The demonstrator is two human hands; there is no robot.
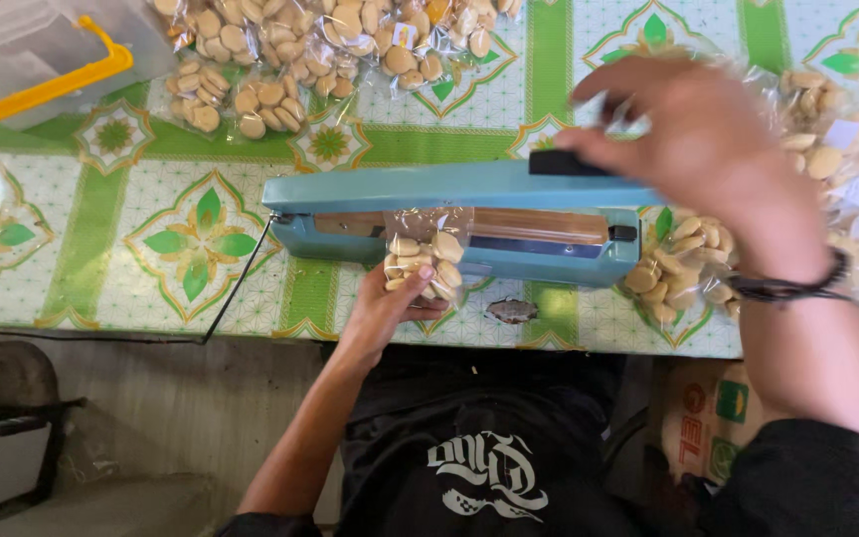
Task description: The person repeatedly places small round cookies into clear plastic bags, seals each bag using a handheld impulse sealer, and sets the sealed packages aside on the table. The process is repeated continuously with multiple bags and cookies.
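Clear plastic forms the storage box [27, 45] with a yellow handle at the far left corner of the green patterned tablecloth [82, 249]. Beside it lie several sealed bags of pale cookies [280, 60]. In the middle stands a light blue heat sealer [449, 219], its black cable [236, 288] running down to the left. The left hand [385, 308] is closed around a small clear bag of cookies [425, 264], whose top sits between the sealer's arm and base. The right hand [708, 149], fingers together, presses on the black handle [569, 162] of the arm. More cookie bags [683, 268] lie under the right wrist.
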